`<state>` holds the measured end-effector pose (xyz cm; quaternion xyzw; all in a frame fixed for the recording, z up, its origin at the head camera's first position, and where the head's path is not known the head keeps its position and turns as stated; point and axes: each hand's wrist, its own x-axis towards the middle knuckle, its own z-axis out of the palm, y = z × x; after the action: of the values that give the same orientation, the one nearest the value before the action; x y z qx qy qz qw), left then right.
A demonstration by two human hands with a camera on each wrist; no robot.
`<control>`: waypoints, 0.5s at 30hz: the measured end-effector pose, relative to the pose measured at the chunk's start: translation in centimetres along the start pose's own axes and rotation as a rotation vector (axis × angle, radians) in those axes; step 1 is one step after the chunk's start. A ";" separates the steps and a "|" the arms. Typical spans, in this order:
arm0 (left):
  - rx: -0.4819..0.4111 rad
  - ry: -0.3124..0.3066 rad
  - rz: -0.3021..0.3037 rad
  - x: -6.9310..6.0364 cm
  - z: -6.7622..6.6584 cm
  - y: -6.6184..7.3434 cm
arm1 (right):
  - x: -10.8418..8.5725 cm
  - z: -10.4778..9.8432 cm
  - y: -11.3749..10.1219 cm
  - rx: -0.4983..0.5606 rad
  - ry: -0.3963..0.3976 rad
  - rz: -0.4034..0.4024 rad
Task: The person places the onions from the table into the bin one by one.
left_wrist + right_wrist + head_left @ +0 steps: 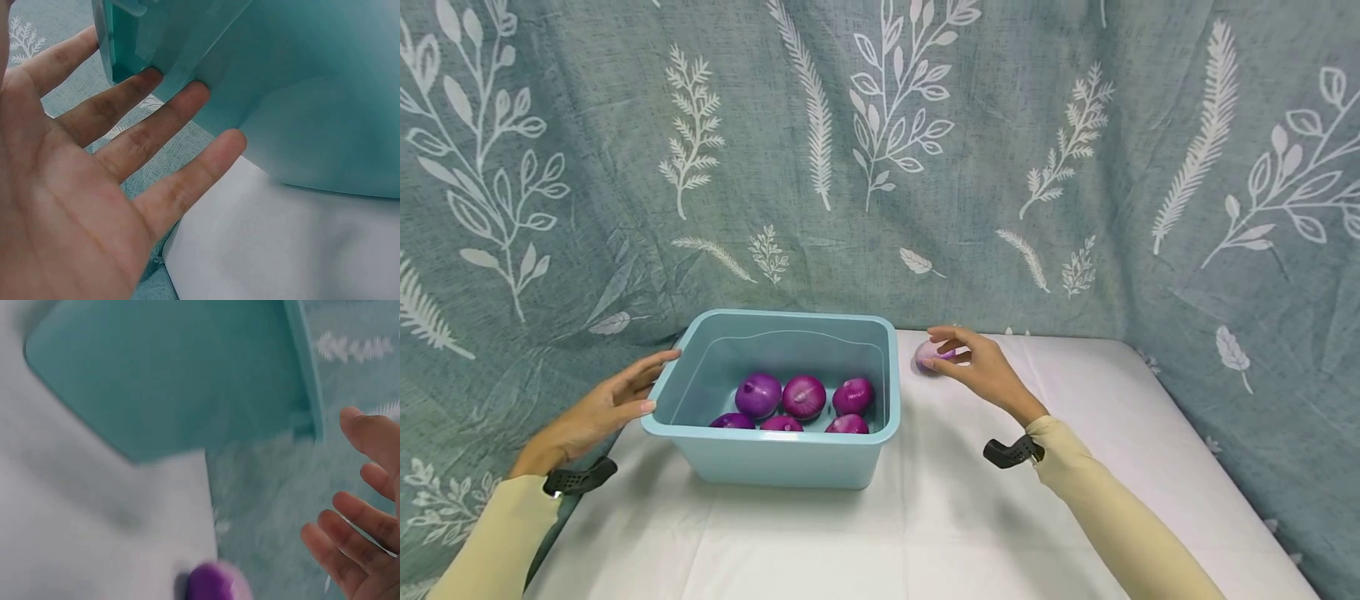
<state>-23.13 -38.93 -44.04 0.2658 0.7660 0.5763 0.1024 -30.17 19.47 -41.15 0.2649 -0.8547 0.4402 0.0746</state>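
Observation:
A light blue plastic bin (778, 460) stands on the table with several red onions (803, 397) inside it. At its left end, my left hand (598, 414) rests against the rim and outer wall; the left wrist view shows its long fingers (187, 178) extended along the bin wall (312, 125). To the right of the bin, my right hand (985, 371) is held above one loose red onion (927, 353), partly covering it in the head view. In the right wrist view, the hand (369, 519) has loosely bent fingers and nothing in them, apart from the onion (212, 584).
White cloth (805, 542) covers the table. A blue-green curtain (970, 250) with white leaf patterns hangs behind it and along both sides. The bin's right rim (892, 375) stands between the loose onion and those inside.

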 end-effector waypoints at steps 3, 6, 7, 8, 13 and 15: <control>-0.003 -0.005 0.008 0.0 -0.1 -0.1 | 0.2 -0.5 2.1 -0.056 0.016 0.062; -0.006 -0.004 0.007 0.0 -0.1 -0.2 | 0.5 -0.9 4.1 -0.091 0.021 0.128; -0.007 -0.005 0.007 0.0 -0.1 -0.2 | 0.6 -0.9 4.7 -0.097 0.025 0.151; -0.007 -0.004 0.004 0.0 -0.1 -0.3 | 0.7 -1.0 5.2 -0.106 0.028 0.170; 0.002 -0.001 -0.001 0.0 -0.1 -0.2 | 1.2 -1.1 7.2 -0.137 0.033 0.237; 0.003 0.003 0.001 0.1 -0.1 -0.1 | 1.4 -1.0 7.8 -0.143 0.035 0.249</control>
<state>-23.29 -38.99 -44.10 0.2655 0.7668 0.5756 0.1006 -35.55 23.40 -45.58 0.1431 -0.9086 0.3887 0.0531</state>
